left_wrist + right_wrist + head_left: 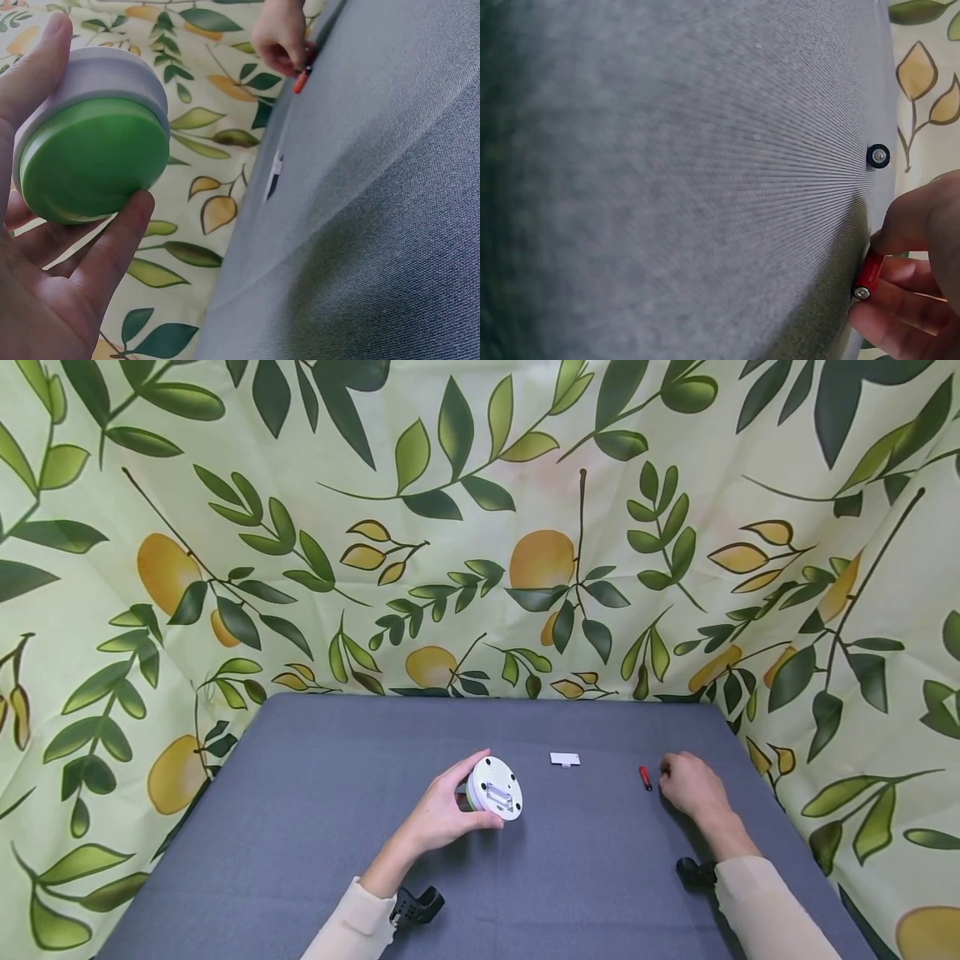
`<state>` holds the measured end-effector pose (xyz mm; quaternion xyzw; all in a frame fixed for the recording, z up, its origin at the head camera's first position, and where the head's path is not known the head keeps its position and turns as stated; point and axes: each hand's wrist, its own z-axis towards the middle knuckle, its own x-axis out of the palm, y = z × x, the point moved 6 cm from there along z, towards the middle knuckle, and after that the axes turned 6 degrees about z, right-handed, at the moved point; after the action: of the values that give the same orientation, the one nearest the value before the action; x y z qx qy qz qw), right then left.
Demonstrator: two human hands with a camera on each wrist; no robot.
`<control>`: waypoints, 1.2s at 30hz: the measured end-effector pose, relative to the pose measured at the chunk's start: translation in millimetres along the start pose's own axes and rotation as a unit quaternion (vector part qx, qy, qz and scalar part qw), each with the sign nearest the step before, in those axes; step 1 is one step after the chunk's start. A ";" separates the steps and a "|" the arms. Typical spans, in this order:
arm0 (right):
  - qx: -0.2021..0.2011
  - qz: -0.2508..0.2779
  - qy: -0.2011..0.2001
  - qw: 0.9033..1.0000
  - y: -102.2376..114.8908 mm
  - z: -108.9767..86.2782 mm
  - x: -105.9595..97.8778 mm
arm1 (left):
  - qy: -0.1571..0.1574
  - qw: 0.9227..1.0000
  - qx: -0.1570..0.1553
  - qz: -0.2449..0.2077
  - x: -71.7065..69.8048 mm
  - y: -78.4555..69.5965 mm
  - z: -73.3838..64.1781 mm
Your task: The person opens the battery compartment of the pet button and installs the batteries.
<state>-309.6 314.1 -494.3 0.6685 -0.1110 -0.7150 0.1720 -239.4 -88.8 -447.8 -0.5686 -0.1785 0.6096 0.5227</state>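
Observation:
My left hand (447, 810) grips a round device (496, 788) by its rim, thumb on one side and fingers on the other. Its white base, with small dark dots and an uncovered battery compartment, faces up in the head view. The left wrist view shows its domed green side (97, 161). Low over the table at the right, my right hand (693, 785) pinches a red battery (868, 276) between thumb and fingers; the head view hides this battery. A second battery (646, 778), red and black, lies on the table just left of that hand.
A small white battery cover (565, 759) with a tab lies toward the back of the grey cloth-covered table (337, 777). Leaf-and-fruit patterned fabric (465, 543) rises behind the table and along both sides. Each wrist wears a black camera mount (418, 906).

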 end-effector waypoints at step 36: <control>-0.201 0.049 -0.150 0.967 73.9 -23.6 -21.2 | 0.005 1.000 -0.003 -0.007 1.9 1.5 0.9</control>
<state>-278.0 256.4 -448.0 0.4985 -0.0222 -0.8055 0.3195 -240.5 -87.5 -449.7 -0.5721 -0.1817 0.6026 0.5259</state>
